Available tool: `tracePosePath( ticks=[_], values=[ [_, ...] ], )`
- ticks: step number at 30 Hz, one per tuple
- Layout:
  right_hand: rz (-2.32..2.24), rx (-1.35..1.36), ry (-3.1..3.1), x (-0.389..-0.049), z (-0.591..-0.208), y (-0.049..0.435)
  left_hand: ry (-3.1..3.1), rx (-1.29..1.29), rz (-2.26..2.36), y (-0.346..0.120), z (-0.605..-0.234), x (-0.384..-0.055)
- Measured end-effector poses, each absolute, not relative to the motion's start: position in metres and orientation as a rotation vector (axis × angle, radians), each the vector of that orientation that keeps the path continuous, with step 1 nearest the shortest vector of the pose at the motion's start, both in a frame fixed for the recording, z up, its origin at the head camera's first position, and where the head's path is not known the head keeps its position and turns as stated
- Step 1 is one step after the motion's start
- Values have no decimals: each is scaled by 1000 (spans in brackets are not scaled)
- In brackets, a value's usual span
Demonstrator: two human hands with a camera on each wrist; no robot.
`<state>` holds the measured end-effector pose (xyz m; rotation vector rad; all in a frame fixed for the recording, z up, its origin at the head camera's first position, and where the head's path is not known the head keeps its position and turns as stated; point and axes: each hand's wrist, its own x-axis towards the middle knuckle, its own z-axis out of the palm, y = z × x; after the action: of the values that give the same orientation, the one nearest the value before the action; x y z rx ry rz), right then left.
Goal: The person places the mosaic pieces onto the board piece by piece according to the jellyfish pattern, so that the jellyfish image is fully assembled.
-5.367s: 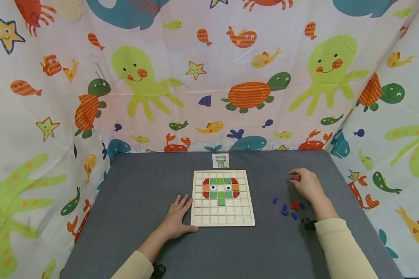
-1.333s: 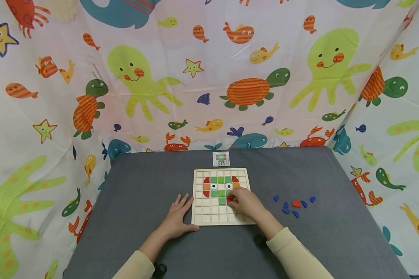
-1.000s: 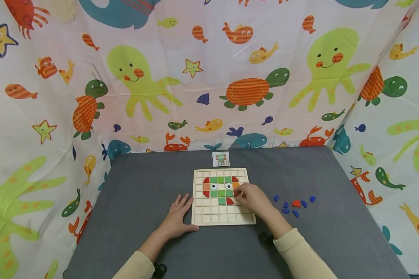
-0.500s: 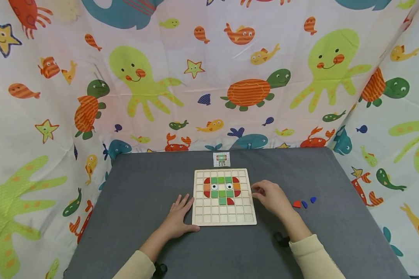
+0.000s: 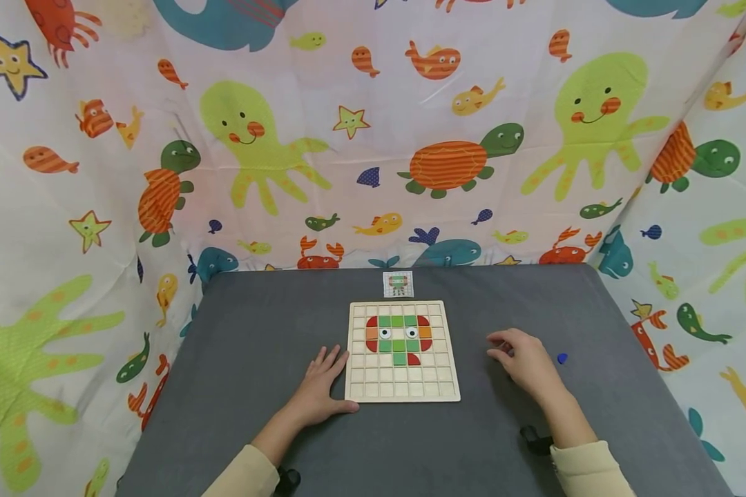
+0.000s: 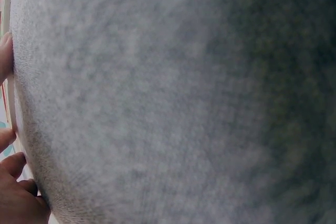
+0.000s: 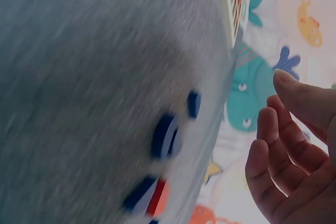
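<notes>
A square wooden grid board [image 5: 373, 384] lies mid-table, bearing green, red and orange tiles and two round eye tiles. My left hand [image 5: 313, 392] rests with spread fingers along its left edge; fingers [image 6: 5, 56] reach the rim in the left wrist view. To the right of the board, my right hand [image 5: 527, 364] hovers above loose pieces, fingers slightly bent and holding nothing. It hides most of them in the head view, apart from one blue piece [image 5: 562, 358]. The right wrist view shows several blue pieces [image 7: 164, 136] and a red piece [image 7: 159, 199] below it.
A small picture card [image 5: 398, 284] lies beyond the board's far edge. Grey cloth [image 5: 255, 331] covers the table. A curtain [image 5: 373, 90] printed with sea animals hangs behind and along both sides.
My right hand carried a red piece onto the board, set it beside the lowest green tile, let go and moved back right over the loose pieces. My left hand stays at the board's edge.
</notes>
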<state>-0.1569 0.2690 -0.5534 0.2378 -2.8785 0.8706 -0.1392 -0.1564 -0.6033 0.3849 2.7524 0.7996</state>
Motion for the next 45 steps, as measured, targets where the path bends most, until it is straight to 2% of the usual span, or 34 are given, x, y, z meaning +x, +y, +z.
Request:
tracePosePath(
  ticks=[22,45],
  values=[
    [811,170,-2926,-133,-579,353,2753,379,792,-157,-606,-141],
    [776,258,-3032,-145,-583,358,2754,389,778,-157,-606,-141]
  ],
)
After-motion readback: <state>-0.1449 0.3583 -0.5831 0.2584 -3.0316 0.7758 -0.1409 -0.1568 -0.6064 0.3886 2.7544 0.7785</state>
